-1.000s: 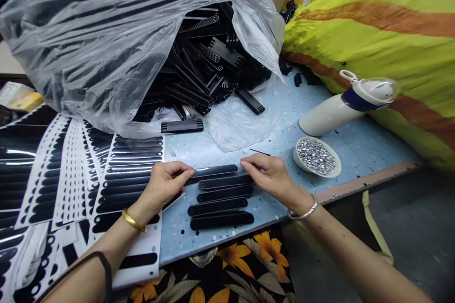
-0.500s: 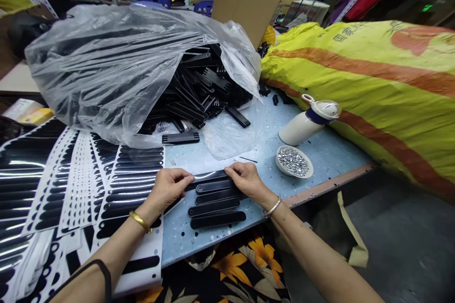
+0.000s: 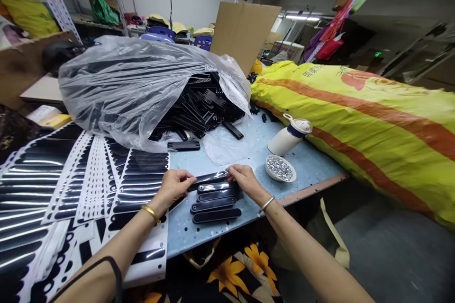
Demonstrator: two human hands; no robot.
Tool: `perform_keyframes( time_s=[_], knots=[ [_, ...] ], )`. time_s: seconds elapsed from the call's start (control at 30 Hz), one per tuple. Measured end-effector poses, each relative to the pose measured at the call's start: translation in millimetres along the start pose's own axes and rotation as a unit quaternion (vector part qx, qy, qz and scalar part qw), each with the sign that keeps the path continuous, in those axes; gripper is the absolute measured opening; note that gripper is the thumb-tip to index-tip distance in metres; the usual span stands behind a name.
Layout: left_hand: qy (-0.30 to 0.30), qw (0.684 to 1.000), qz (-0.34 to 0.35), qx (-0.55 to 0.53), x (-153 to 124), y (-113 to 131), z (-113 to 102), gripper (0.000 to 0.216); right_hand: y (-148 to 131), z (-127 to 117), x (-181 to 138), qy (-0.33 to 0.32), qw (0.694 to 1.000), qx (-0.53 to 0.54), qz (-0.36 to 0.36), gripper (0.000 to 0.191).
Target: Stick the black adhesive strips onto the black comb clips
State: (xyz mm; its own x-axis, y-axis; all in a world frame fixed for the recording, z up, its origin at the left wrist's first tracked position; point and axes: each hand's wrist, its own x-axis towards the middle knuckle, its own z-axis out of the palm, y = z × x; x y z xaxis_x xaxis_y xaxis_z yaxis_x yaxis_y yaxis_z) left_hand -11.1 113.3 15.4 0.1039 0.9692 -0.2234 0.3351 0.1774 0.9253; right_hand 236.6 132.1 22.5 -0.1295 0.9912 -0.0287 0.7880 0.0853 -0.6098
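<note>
Between both hands stretches a glossy black strip (image 3: 212, 178) with rounded ends, like those on the sticker sheets. My left hand (image 3: 175, 185) pinches its left end between thumb and fingers. At the other end, the fingertips of my right hand (image 3: 245, 181) close on the strip. Just below it lie several flat black plastic pieces (image 3: 215, 204) in a row, each with a small hole near the left end. Sheets of black strip stickers (image 3: 140, 184) on white backing fan out beside my left forearm. Whether the strip touches a piece beneath it, I cannot tell.
A large clear plastic bag (image 3: 117, 90) spills black toothed plastic pieces (image 3: 199, 109) at the back. To the right stand a white bowl (image 3: 280, 169) of small shiny bits and a white bottle (image 3: 288, 137). A bulky yellow sack (image 3: 341, 104) borders the blue table (image 3: 249, 222).
The camera view has tilted up and turned to the right, showing more of the room. Both hands still hold the black strip by its ends, with little visible movement.
</note>
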Motion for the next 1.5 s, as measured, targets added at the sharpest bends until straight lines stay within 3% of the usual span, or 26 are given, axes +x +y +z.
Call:
perform_keyframes(
  time_s=[0.37,0.57,0.73,0.83,0.93,1.0,1.07,1.13,1.2,1.3,1.4,1.5],
  knots=[
    [0.028,0.994,0.082,0.062,-5.7,1.7,0.0,0.022,-40.1,12.4,18.4,-0.044,0.979,-0.201,0.002,0.059],
    [0.015,0.992,0.095,0.076,-4.3,-1.4,-1.9,0.028,-27.9,1.0,18.9,-0.065,0.984,-0.158,-0.04,0.043],
    [-0.026,0.987,0.108,0.112,-7.2,3.2,-6.8,0.029,-7.9,-17.2,1.5,-0.057,0.992,-0.096,-0.055,0.039],
    [-0.057,0.971,0.154,0.176,-10.3,15.5,-9.8,0.028,-1.2,-27.2,-10.7,-0.026,0.995,-0.08,-0.05,0.041],
    [-0.039,0.95,0.181,0.253,-16.2,30.9,-12.5,0.029,-4.8,-35.5,-22.9,0.022,0.996,-0.072,-0.051,0.036],
    [-0.013,0.94,0.192,0.28,-27.1,40.4,-14.4,0.03,-13.5,-38.0,-33.3,0.033,0.991,-0.069,-0.107,0.04],
    [0.006,0.936,0.221,0.273,-47.4,46.6,-14.4,0.035,-24.6,-37.1,-45.0,0.016,0.972,-0.088,-0.217,0.066],
    [0.014,0.942,0.243,0.232,-76.5,47.0,-8.4,0.035,-34.7,-33.3,-53.8,-0.018,0.939,-0.127,-0.319,0.083],
    [-0.006,0.962,0.215,0.166,-107.8,40.0,6.5,0.027,-41.5,-27.2,-55.3,-0.054,0.918,-0.167,-0.354,0.089],
    [-0.095,0.994,0.036,-0.035,-140.5,20.6,38.8,0.025,-46.3,-15.3,-42.8,-0.1,0.919,-0.197,-0.326,0.094],
    [-0.006,0.953,-0.122,-0.278,-146.8,6.1,61.4,0.049,-47.5,-5.5,-24.2,-0.093,0.934,-0.207,-0.277,0.092],
    [0.066,0.888,-0.16,-0.427,-138.1,7.2,64.6,0.065,-45.4,-3.4,-9.2,-0.065,0.952,-0.187,-0.233,0.082]
  ],
)
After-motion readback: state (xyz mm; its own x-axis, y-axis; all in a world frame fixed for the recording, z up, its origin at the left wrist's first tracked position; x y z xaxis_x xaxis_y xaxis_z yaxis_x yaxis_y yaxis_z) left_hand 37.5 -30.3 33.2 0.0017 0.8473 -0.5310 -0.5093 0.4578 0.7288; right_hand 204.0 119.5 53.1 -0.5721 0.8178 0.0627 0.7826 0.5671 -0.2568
